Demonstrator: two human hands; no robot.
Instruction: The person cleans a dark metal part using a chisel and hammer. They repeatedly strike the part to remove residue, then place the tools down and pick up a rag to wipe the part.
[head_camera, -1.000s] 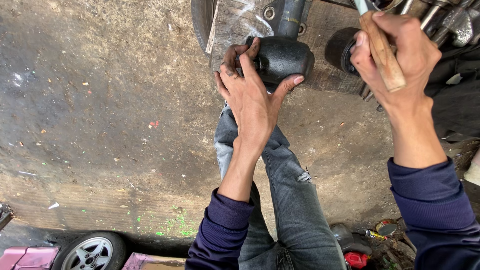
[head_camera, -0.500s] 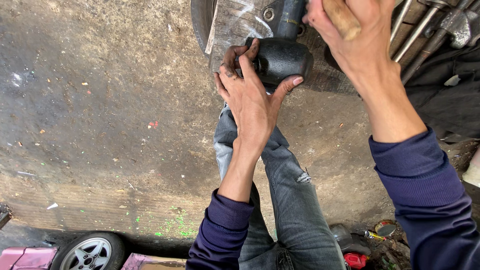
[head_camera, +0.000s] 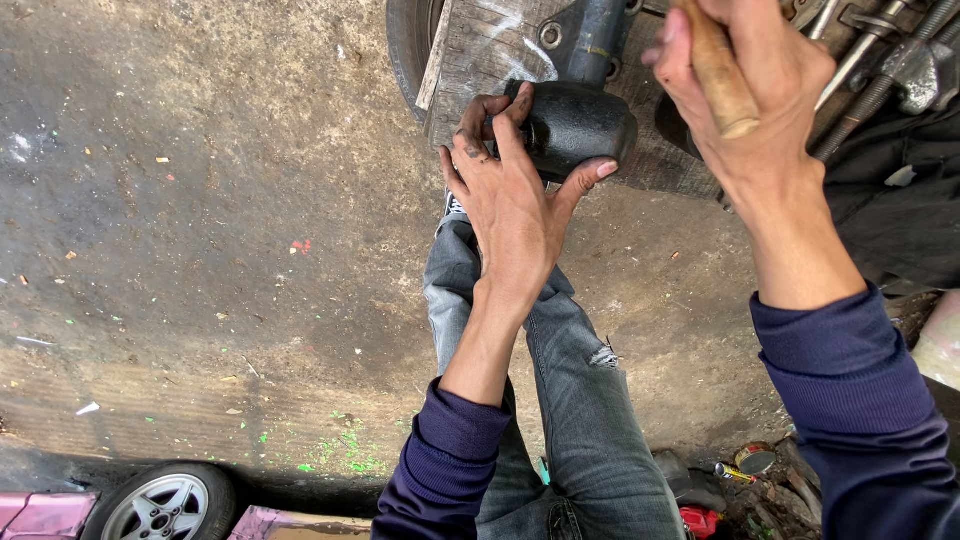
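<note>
While the oil-stained concrete floor (head_camera: 200, 250) spreads below, a wooden board (head_camera: 490, 50) carries a black metal part (head_camera: 580, 125); the left hand (head_camera: 515, 195) cups it, and the right hand (head_camera: 745, 90) grips a wooden handle (head_camera: 718, 70).

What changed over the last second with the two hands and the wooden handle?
The right hand rose toward the top of the frame, gripping the wooden handle throughout; the handle's upper end is now out of view. The left hand kept its hold on the black metal part on the wooden block.
</note>
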